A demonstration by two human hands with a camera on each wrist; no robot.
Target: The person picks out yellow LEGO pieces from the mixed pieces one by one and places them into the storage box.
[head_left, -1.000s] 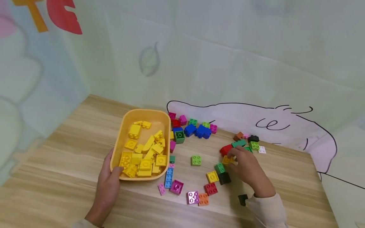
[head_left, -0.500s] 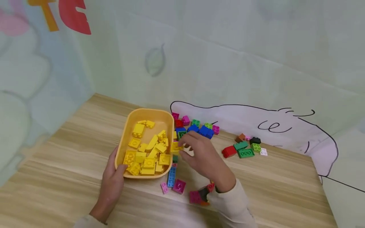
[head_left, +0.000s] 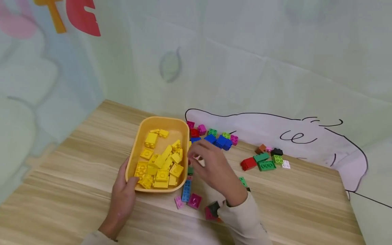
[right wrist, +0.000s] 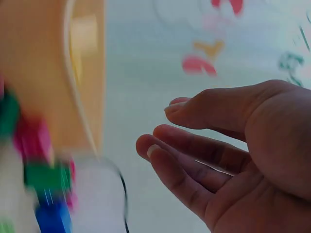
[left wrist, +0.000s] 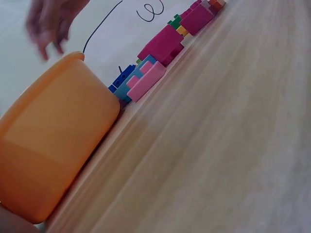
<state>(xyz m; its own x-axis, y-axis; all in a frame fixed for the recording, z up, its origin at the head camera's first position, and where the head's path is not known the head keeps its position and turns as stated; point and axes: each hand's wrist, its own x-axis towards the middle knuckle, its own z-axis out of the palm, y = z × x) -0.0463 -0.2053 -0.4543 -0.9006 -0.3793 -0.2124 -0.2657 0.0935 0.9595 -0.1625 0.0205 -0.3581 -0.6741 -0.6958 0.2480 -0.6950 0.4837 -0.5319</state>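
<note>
A yellow-orange plastic tub stands on the wooden table, with several yellow toy bricks lying loose inside. At its near left corner my left hand grips the tub, thumb over the rim and fingers along the outer wall. My right hand hovers just beyond the tub's right rim. In the right wrist view nothing lies between the thumb and the loosely bent fingers. The left wrist view shows the tub's outer wall resting on the tabletop, with the right hand blurred above the rim.
Right of the tub lie blue bricks, a light-blue long brick and a magenta brick. Farther right sit a red brick and green bricks. A printed fabric wall rises behind the table. My right forearm hides some bricks.
My right hand picked up a yellow brick from the right, carried it left to the tub and let it go inside. My left hand keeps its grip on the tub.
</note>
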